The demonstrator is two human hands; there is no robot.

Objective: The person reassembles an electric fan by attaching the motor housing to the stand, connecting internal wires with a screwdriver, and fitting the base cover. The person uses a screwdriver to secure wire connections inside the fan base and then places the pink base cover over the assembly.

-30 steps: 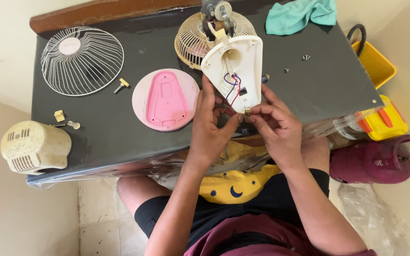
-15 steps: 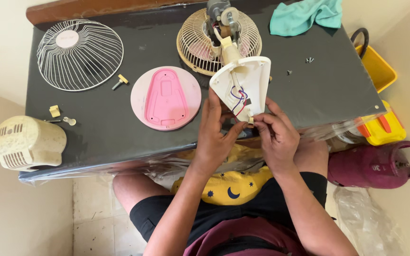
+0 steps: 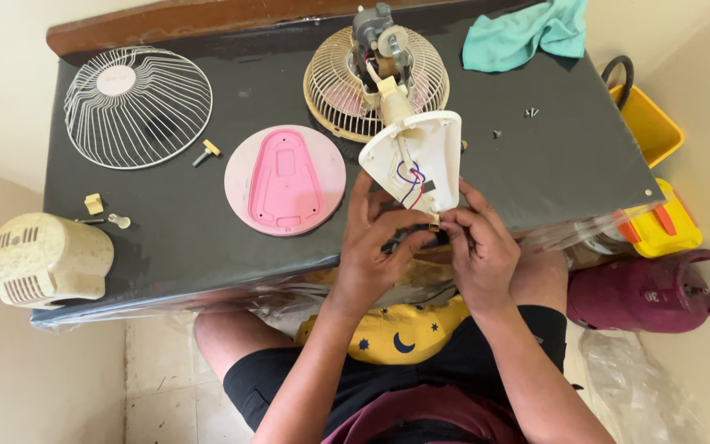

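Note:
A cream fan base housing lies upside down at the table's near edge, with blue and red wires showing inside and its neck leading up to the motor. My left hand grips the housing's near rim from the left. My right hand pinches a small part at the same rim from the right. Behind the housing lies the rear fan guard with the motor on it.
A pink base cover lies left of the housing, a wire front guard at far left. A cream motor cover sits at the table's left corner. Small screws, a teal cloth, a yellow bin and a maroon gas cylinder are at the right.
The housing has shifted slightly right and my hands have closed in on its near rim. The rest of the table is unchanged.

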